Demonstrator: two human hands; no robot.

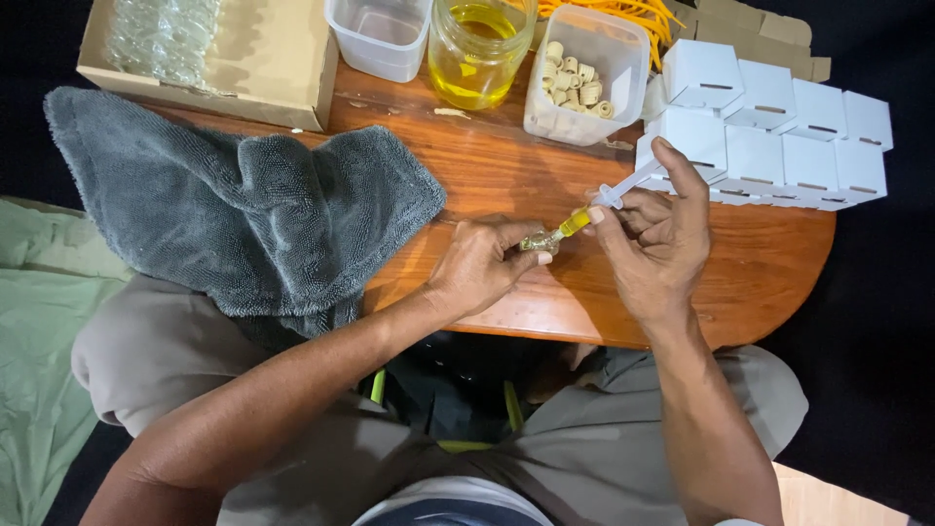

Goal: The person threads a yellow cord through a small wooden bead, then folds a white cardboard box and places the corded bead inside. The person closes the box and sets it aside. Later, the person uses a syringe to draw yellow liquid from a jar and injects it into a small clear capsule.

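My left hand [484, 263] pinches a small clear glass bottle [539, 241] just above the wooden table [506, 166]. My right hand [657, 234] grips a plastic syringe [599, 206] holding yellow liquid, thumb resting on its plunger. The syringe tip points down-left into the mouth of the little bottle. Both hands meet near the table's front edge, above my lap.
A grey towel [243, 209] drapes over the table's left side. At the back stand a cardboard box of clear bottles [166, 39], an empty plastic tub [382, 34], a jar of yellow oil [479, 49], a tub of small caps [584, 78]. Several white boxes [779, 127] sit right.
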